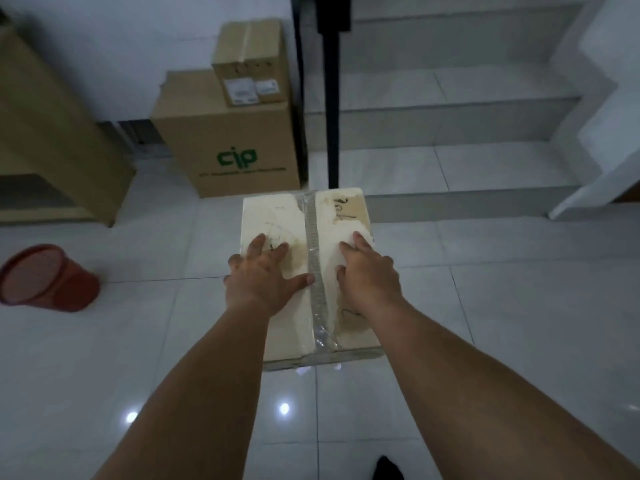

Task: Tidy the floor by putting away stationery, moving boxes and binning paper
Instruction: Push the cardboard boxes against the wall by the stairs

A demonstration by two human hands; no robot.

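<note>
A taped cardboard box (277, 216) with a torn, pale top stands on the white tiled floor in the middle of the view. My left hand (263, 275) lies flat on its top left half with the fingers spread. My right hand (367, 271) presses flat on the top right half, beside the strip of clear tape (313, 237) down the middle. Both arms reach straight out from the bottom of the frame.
A brown box printed "cip" (239, 157) stands just beyond, with a smaller labelled box (247, 60) on top. A large carton (52, 133) sits at the left. A red mesh bin (45, 277) lies tipped at the left. A black post (330, 98) and steps (450, 195) rise behind.
</note>
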